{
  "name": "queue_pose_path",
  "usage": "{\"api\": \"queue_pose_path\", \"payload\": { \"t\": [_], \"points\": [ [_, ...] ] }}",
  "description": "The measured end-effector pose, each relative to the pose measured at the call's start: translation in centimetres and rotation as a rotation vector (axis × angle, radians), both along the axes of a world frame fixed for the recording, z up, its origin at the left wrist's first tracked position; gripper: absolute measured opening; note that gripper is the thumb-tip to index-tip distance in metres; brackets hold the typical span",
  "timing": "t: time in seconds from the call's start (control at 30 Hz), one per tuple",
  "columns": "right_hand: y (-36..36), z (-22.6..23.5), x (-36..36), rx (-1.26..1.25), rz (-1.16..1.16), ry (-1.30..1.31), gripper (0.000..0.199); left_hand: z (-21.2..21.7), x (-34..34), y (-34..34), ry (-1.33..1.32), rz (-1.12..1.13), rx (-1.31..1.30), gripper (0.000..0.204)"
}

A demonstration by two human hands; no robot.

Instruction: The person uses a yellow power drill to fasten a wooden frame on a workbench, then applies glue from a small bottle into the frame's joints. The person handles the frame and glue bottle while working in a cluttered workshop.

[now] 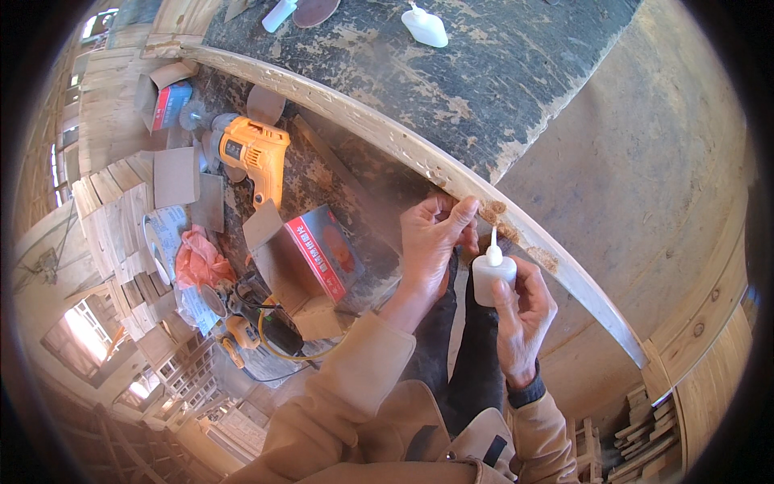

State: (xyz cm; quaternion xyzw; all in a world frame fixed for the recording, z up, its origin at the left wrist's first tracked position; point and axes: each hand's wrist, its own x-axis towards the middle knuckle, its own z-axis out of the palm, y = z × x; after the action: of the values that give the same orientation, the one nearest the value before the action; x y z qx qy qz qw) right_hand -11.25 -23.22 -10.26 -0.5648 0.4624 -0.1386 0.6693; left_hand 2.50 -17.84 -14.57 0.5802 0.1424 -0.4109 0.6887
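Observation:
My right hand grips a small white squeeze bottle with a long thin nozzle. The nozzle tip points up at a long, curved, pale wooden board, close to a clump of brown sawdust on it. More sawdust lies farther right along the same board. Just left of the clump, my left hand is at the board's near edge, thumb and fingers pinched together. Whatever may be between those fingertips is hidden.
A worn dark tabletop holds another white bottle beyond the board. To the left lie an orange power drill, an open cardboard box with a red-and-blue side, a pinkish cloth and a corded tool. Stacked wood stands lower right.

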Motion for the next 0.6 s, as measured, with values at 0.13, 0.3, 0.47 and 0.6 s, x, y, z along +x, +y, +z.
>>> {"api": "queue_pose_path", "payload": {
  "t": [0.13, 0.3, 0.47, 0.6],
  "points": [
    [-0.2, 0.3, 0.6, 0.018, 0.009, 0.036, 0.025, 0.5, 0.2, 0.2, 0.088, 0.025, -0.004, 0.036],
    [-0.2, 0.5, 1.4, 0.055, 0.005, 0.06, 0.023, 0.8, 0.4, 0.8, 0.097, 0.011, 0.018, 0.045],
    [-0.1, 0.2, 2.2, 0.027, -0.003, 0.07, 0.021, 1.0, 0.0, 1.5, 0.108, 0.042, 0.029, 0.046],
    [-0.1, 0.3, 2.5, 0.038, -0.02, 0.084, 0.02, 1.1, -0.2, 1.9, 0.123, 0.039, 0.035, 0.044]
  ]
}}
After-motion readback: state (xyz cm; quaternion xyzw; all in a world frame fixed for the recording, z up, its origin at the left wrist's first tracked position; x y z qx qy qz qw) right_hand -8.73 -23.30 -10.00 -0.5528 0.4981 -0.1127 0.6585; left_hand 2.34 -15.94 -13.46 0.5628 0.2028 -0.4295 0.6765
